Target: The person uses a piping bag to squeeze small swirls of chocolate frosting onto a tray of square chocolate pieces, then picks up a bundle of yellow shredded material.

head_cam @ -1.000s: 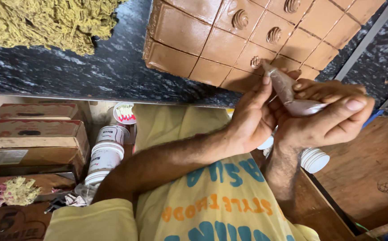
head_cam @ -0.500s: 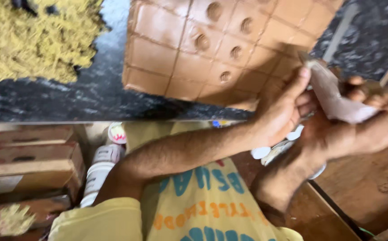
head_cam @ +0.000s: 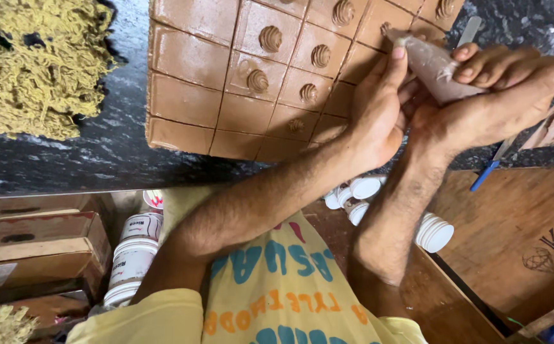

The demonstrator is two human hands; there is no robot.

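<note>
Two bare hands work a clear plastic piping bag (head_cam: 433, 67) of brown cream over a scored brown slab of sweet (head_cam: 226, 76).

The right hand (head_cam: 512, 95) has its grip closed round the bag's upper part; the left hand (head_cam: 375, 111) steadies the bag with a finger near its tip, which points at a square by the slab's far edge. Piped brown swirls (head_cam: 270, 38) top several squares. The slab lies on a dark speckled stone worktop (head_cam: 79, 159), beside a heap of yellow-green shreds (head_cam: 28, 70). White-lidded jars (head_cam: 133, 255) stand below.
</note>
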